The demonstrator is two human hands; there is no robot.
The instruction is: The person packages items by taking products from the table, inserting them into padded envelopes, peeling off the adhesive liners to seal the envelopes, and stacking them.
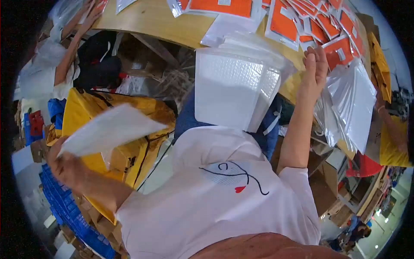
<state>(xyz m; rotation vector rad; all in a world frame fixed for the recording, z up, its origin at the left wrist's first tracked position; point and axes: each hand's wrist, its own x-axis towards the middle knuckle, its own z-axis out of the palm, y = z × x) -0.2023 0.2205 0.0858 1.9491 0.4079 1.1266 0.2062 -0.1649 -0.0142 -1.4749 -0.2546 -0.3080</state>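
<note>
My left hand (67, 166), blurred by motion, grips one corner of a flat white mailer (112, 129) and holds it out over a large yellow bag (82, 116). On my lap rests a stack of white bubble mailers (228, 86), its far end leaning on the table edge. My right hand (315, 71) is raised at the table edge, palm up with loosely bent fingers, and nothing shows in it. Just beyond it lie several orange packets (284, 23) in clear sleeves. A sheaf of white plastic mailers (351, 101) hangs over the edge beside my right forearm.
The wooden table (151, 17) curves across the far side. Another person's hands (88, 17) work at its left end, and another arm (392, 125) shows at far right. Cardboard boxes (323, 181) stand below on the right; a blue bag (73, 211) lies at lower left.
</note>
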